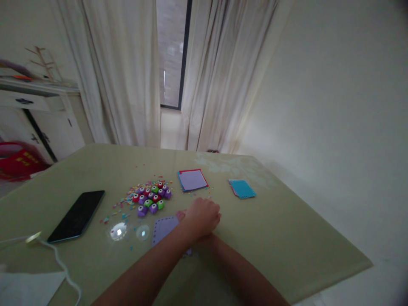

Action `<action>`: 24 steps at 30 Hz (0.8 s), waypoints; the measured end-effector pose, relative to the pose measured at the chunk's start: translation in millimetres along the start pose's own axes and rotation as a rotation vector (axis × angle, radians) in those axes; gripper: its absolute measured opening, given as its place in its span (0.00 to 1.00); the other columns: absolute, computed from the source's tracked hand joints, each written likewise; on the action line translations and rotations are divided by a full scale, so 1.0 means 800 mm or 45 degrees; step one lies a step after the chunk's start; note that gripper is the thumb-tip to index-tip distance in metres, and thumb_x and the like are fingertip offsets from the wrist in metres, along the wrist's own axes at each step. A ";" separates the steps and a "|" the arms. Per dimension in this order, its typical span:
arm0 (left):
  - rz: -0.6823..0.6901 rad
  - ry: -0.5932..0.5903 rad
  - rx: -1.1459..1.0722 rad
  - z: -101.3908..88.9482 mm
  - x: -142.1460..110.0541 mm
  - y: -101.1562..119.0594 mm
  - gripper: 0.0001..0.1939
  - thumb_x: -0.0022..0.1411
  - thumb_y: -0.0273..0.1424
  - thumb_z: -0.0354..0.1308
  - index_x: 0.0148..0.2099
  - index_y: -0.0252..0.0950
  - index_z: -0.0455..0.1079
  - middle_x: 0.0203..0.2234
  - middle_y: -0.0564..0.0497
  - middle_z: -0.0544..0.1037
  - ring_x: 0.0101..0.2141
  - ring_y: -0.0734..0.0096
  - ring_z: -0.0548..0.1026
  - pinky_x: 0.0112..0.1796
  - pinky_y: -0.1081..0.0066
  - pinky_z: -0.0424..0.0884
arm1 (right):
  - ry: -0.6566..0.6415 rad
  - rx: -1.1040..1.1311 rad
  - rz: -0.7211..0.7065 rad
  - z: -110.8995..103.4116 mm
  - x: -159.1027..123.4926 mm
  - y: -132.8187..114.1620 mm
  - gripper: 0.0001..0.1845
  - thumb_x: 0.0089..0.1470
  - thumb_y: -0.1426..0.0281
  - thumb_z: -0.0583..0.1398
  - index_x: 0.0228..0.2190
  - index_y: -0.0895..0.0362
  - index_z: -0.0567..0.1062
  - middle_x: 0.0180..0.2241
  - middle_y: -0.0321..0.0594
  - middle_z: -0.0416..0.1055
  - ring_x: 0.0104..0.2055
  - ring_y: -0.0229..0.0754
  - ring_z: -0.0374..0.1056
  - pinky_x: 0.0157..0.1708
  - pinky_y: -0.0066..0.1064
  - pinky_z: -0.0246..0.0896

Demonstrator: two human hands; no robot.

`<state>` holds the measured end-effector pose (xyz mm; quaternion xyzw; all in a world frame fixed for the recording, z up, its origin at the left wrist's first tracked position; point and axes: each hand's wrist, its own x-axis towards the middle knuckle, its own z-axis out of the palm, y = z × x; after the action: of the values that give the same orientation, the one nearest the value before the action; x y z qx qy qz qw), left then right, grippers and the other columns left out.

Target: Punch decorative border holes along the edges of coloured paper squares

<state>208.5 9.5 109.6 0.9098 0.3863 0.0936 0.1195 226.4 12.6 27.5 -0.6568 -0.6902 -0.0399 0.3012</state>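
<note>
My left hand [203, 216] is closed in a fist shape in the middle of the table, its arm crossing over my right arm. Anything inside it is hidden. Most of my right hand [181, 216] lies behind the left wrist and forearm; only a bit of its fingers shows at the upper right corner of a purple paper sheet [163, 228]. Small holes run along that sheet's edges, and the left forearm covers part of it. Up and left stands a cluster of small purple, green and red blocks [149, 196], each with a white-ringed dark dot, amid colourful paper bits [127, 199].
Beyond the hands lies a stack of coloured paper squares [193, 180], purple on top. A blue punched stack [242, 188] is further right. At left are a dark tablet or phone [78, 216], a white cable [60, 261] and white paper [28, 287]. A wall borders the table's right.
</note>
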 end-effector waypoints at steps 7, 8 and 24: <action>-0.214 0.614 -0.145 0.006 -0.110 -0.084 0.23 0.78 0.27 0.40 0.68 0.33 0.64 0.51 0.38 0.79 0.53 0.55 0.77 0.58 0.51 0.72 | 0.292 0.293 0.275 -0.005 -0.007 0.020 0.31 0.70 0.52 0.55 0.17 0.51 0.64 0.17 0.32 0.57 0.23 0.41 0.60 0.27 0.31 0.61; -0.268 0.650 -0.162 0.008 -0.119 -0.103 0.22 0.78 0.27 0.38 0.67 0.33 0.64 0.48 0.39 0.79 0.49 0.55 0.78 0.54 0.51 0.74 | 0.200 0.423 0.195 -0.011 -0.006 0.034 0.34 0.72 0.50 0.50 0.16 0.51 0.60 0.16 0.31 0.55 0.21 0.39 0.56 0.25 0.30 0.58; -0.278 0.220 -0.116 0.065 -0.160 -0.162 0.22 0.71 0.45 0.61 0.61 0.41 0.76 0.57 0.41 0.78 0.59 0.43 0.74 0.61 0.42 0.68 | -0.382 0.149 -0.034 -0.058 0.024 0.128 0.08 0.70 0.68 0.62 0.46 0.57 0.80 0.48 0.48 0.77 0.50 0.49 0.75 0.51 0.38 0.67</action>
<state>46.4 -3.9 12.5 0.8446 0.4872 0.1755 0.1363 339.6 22.3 39.1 -0.6273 -0.7373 0.0950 0.2320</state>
